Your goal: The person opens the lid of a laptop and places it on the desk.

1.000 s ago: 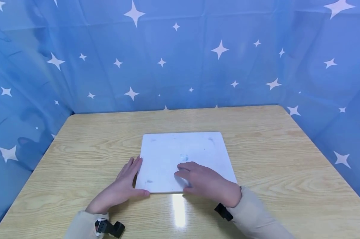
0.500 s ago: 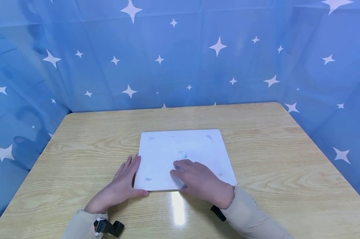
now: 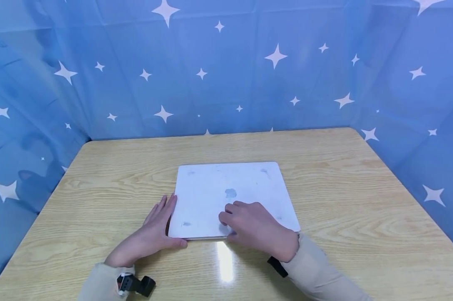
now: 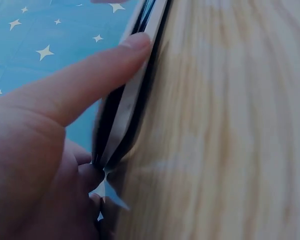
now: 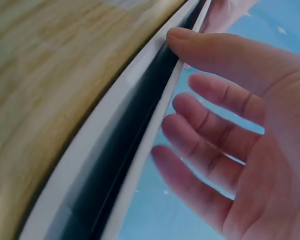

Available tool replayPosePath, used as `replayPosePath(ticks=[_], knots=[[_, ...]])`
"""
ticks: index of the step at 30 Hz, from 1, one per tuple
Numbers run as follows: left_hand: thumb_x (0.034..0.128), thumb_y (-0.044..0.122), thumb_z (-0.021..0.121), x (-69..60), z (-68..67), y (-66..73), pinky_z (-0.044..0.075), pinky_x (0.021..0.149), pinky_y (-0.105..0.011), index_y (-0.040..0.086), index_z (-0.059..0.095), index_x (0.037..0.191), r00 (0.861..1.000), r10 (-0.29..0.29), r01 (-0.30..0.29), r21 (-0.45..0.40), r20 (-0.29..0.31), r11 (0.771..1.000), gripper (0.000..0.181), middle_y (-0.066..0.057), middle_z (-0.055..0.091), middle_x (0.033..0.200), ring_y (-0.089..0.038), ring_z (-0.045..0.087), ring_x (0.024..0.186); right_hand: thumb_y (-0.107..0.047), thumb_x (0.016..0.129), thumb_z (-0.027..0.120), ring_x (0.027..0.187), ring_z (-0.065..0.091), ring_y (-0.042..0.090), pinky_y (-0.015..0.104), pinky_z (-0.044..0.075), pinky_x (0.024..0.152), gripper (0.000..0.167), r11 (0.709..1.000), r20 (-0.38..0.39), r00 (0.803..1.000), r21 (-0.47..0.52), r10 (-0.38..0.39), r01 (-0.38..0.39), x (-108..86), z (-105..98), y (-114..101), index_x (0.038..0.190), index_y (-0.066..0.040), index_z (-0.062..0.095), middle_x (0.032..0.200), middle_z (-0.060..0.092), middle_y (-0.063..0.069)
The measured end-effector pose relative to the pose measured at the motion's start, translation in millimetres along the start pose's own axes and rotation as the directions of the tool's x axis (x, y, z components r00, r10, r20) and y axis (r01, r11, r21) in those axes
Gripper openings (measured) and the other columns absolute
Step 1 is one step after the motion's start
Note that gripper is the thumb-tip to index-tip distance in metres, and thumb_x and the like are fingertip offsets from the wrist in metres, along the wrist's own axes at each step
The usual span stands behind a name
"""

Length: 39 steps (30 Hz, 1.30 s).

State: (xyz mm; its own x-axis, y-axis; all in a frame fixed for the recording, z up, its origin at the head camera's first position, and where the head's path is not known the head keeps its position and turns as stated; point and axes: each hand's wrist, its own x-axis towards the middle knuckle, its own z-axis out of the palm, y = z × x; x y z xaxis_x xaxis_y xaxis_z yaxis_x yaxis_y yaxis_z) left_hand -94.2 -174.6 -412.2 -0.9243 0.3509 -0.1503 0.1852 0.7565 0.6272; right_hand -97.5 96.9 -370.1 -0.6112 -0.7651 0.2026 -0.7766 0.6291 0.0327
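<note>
A silver laptop [image 3: 207, 190] with smudges and a grey apple logo lies flat on the table. In the right wrist view a dark gap shows between its base and its slightly raised lid [image 5: 135, 172]. My left hand [image 3: 156, 232] rests at the near left corner, its fingers straight along the side and its thumb against the front edge [image 4: 130, 102]. My right hand [image 3: 254, 225] is at the middle of the front edge: the thumb [image 5: 182, 40] sits at the gap, while the other fingers [image 5: 190, 135] curl over the lid's top.
The light wooden table [image 3: 362, 200] extends around the laptop. A blue curtain with white stars [image 3: 226, 67] stands behind it and at both sides. Small black cameras [image 3: 136, 285] are strapped at the wrists.
My right fingers have curled in more over the lid, and the lid's front edge has come up slightly. The glare on the logo has gone. My left hand stays in place.
</note>
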Motion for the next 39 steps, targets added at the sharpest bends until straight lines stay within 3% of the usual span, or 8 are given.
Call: replayPosePath(ticks=[4, 11, 21, 34, 39], knots=[[0.0571, 0.055, 0.075, 0.5, 0.5, -1.0, 0.000, 0.104, -0.049, 0.005, 0.001, 0.143, 1.000, 0.011, -0.011, -0.008, -0.022, 1.000, 0.124, -0.022, 0.001, 0.146, -0.033, -0.004, 0.133, -0.013, 0.066, 0.064, 0.052, 0.037, 0.002, 0.019, 0.025, 0.037, 0.015, 0.999, -0.042, 0.999, 0.038, -0.010, 0.012, -0.9, -4, 1, 0.068, -0.021, 0.053, 0.062, 0.038, -0.014], [0.0554, 0.053, 0.077, 2.2, 3.8, -2.4, 0.002, 0.104, -0.050, -0.001, 0.002, 0.142, 0.996, 0.047, -0.047, -0.001, -0.074, 0.999, 0.126, -0.024, 0.008, 0.145, -0.036, -0.002, 0.133, -0.002, 0.066, 0.058, 0.045, 0.028, 0.002, 0.017, 0.022, 0.039, 0.020, 0.993, -0.075, 0.997, 0.113, -0.036, 0.044, -1.2, -8, 0, 0.062, -0.019, 0.048, 0.056, 0.033, -0.014], [0.0557, 0.057, 0.074, 1.4, 4.9, -2.0, 0.001, 0.103, -0.053, 0.001, 0.005, 0.142, 0.994, 0.046, -0.043, 0.037, -0.100, 0.998, 0.125, -0.026, 0.006, 0.145, -0.038, -0.003, 0.132, -0.001, 0.071, 0.056, 0.045, 0.021, 0.002, 0.017, 0.015, 0.040, 0.028, 0.992, -0.088, 0.994, 0.100, -0.062, 0.071, -0.7, -9, -2, 0.057, -0.019, 0.039, 0.054, 0.027, -0.012], [0.0580, 0.056, 0.074, 1.4, 3.9, -3.9, 0.000, 0.102, -0.054, 0.007, 0.008, 0.144, 0.993, 0.070, -0.069, 0.021, -0.091, 0.997, 0.119, -0.024, 0.005, 0.146, -0.039, -0.005, 0.132, -0.004, 0.077, 0.057, 0.043, 0.024, 0.002, 0.017, 0.017, 0.039, 0.026, 0.991, -0.123, 0.992, 0.124, -0.030, 0.046, -2.2, -19, -2, 0.060, -0.019, 0.043, 0.055, 0.029, -0.013], [0.0585, 0.055, 0.074, -0.1, 3.4, -3.8, -0.002, 0.103, -0.053, 0.009, 0.008, 0.144, 0.994, 0.064, -0.064, 0.002, -0.085, 0.998, 0.118, -0.023, 0.004, 0.146, -0.038, -0.006, 0.132, -0.003, 0.076, 0.054, 0.041, 0.020, 0.003, 0.017, 0.015, 0.038, 0.027, 0.993, -0.186, 0.982, 0.109, -0.013, 0.033, -2.6, -21, -2, 0.059, -0.019, 0.040, 0.053, 0.027, -0.013]])
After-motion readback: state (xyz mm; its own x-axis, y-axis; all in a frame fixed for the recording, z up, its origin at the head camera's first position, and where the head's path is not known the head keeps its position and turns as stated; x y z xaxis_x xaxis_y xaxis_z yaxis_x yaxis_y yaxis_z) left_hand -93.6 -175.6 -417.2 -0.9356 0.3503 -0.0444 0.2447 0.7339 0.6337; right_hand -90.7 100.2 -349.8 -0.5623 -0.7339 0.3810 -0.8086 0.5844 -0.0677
